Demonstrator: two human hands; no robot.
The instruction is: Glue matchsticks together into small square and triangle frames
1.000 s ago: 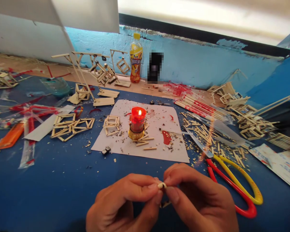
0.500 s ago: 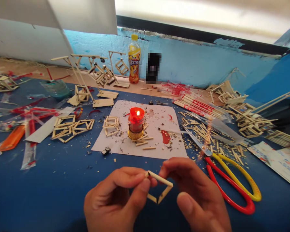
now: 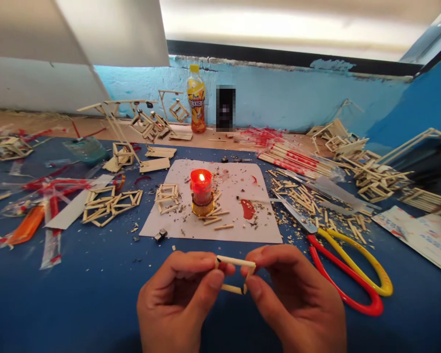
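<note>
Between my two hands is a small square frame of wooden sticks (image 3: 237, 262), its corners dark and scorched-looking. My left hand (image 3: 180, 289) pinches its left side between thumb and fingers. The right side is pinched by my right hand (image 3: 297, 294). Beyond them a lit red candle (image 3: 201, 189) stands on a sheet of white paper (image 3: 176, 233). Short sticks (image 3: 224, 227) and dark crumbs lie around its base. A little open cube of sticks (image 3: 167, 198) sits on the paper's left part.
Red-and-yellow-handled scissors (image 3: 367, 299) lie open on the right, beside scattered cut sticks (image 3: 297, 196). Stick bundles (image 3: 297, 159) are behind. On the left are joined stick frames (image 3: 112, 203) and plastic wrappers (image 3: 51, 245). A drink bottle (image 3: 196, 103) stands against the wall.
My right hand has come in from the right and closed on the frame's right side. The frame has turned slightly in my left hand. The camera view has shifted a little.
</note>
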